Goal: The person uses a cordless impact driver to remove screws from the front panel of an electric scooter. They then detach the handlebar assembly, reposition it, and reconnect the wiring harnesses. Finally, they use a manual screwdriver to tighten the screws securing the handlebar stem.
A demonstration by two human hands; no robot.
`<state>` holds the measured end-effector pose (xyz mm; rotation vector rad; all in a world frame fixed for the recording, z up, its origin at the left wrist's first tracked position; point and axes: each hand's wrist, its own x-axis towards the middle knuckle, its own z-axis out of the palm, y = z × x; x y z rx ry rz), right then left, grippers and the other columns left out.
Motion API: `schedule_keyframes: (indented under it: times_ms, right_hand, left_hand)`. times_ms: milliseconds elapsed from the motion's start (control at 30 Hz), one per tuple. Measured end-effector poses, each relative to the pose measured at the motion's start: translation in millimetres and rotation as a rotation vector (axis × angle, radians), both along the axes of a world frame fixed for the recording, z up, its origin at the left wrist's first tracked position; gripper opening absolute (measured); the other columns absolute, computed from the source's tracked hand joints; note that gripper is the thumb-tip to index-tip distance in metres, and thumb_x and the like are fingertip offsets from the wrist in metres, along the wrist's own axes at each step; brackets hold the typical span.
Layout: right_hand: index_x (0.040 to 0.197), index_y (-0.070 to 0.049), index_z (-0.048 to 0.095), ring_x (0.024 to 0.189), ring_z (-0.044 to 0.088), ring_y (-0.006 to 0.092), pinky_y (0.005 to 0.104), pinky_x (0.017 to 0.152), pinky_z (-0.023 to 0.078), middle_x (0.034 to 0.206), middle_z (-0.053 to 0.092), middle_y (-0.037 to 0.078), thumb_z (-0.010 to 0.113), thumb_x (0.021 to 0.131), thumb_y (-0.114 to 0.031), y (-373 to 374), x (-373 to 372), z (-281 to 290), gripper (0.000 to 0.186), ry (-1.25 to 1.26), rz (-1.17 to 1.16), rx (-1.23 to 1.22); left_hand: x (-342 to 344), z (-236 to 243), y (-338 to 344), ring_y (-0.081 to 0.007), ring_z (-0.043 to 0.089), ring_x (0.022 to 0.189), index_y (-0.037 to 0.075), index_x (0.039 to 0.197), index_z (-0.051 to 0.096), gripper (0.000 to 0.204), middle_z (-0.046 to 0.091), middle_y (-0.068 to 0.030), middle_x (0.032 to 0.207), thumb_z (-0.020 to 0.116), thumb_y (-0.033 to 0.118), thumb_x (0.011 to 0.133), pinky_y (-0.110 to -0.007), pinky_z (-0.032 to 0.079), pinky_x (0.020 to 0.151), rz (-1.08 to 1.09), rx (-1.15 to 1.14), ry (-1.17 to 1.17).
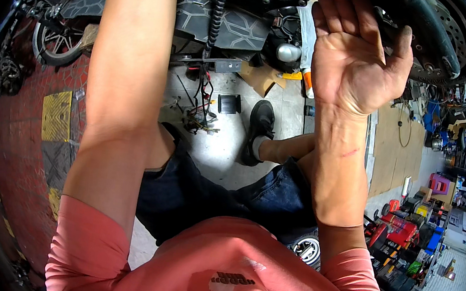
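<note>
My left arm [131, 51] reaches up past the top edge, and its hand is out of the picture. Raised at the upper right, my right hand [359, 62] shows its bare palm, fingers stretched and thumb apart, with nothing in it. Right of it is a wheel with a perforated brake disc [455, 32], beside a dark fork leg [432, 39]. Between my arms lies a dark footboard [224, 25] with a pale cracked-line pattern. A black spiral-wrapped cable [217, 13] crosses it, and loose wires [198, 103] hang below. A rounded silver part [288, 52] sits near my right hand.
Torn cardboard [260, 76] and a black part [229, 104] lie around my shoe [260, 128]. Another wheel [56, 45] stands left on red paving [16, 113]. Red tools and boxes [400, 230] crowd the right, beyond a flat cardboard sheet [393, 150].
</note>
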<state>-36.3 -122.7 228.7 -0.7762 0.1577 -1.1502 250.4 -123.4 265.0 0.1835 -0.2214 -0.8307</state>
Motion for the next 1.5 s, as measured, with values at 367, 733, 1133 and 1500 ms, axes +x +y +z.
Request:
schedule_keyframes:
  times_ms: [367,733,1133,1500]
  right_hand:
    - [0.099,0.009,0.07,0.11,0.065,0.0391,0.0502,0.11,0.043,0.11,0.071,0.024,0.055,0.097,-0.056,5,2,0,0.067,-0.024,0.036,0.074]
    - [0.078,-0.002,0.064,0.109,0.065,0.0378,0.0514,0.11,0.044,0.107,0.072,0.022,0.055,0.098,-0.055,7,10,-3,0.058,0.003,-0.048,-0.064]
    - [0.098,0.01,0.071,0.108,0.066,0.039,0.0517,0.108,0.047,0.11,0.073,0.023,0.054,0.099,-0.056,5,6,-3,0.068,-0.041,0.016,0.08]
    - [0.108,0.012,0.07,0.107,0.067,0.0389,0.0513,0.107,0.048,0.11,0.073,0.024,0.052,0.098,-0.058,2,3,-8,0.073,0.046,-0.012,0.004]
  left_hand:
    - [3,-4,0,-0.0403,0.054,0.128,0.005,0.142,0.048,0.065,0.056,-0.0198,0.141,0.06,0.046,0.093,-0.067,0.04,0.107,0.003,-0.011,-0.028]
    - [8,-10,-6,-0.0399,0.054,0.127,0.006,0.141,0.05,0.064,0.058,-0.0192,0.138,0.06,0.047,0.093,-0.066,0.04,0.106,0.015,-0.041,-0.091]
    - [1,-1,-2,-0.039,0.055,0.126,0.006,0.143,0.048,0.064,0.057,-0.0198,0.14,0.06,0.045,0.094,-0.066,0.04,0.106,0.02,0.023,0.022]
    - [-1,-10,-1,-0.0418,0.049,0.134,0.005,0.15,0.041,0.077,0.049,-0.0216,0.15,0.066,0.044,0.089,-0.068,0.035,0.111,-0.062,-0.017,-0.03]
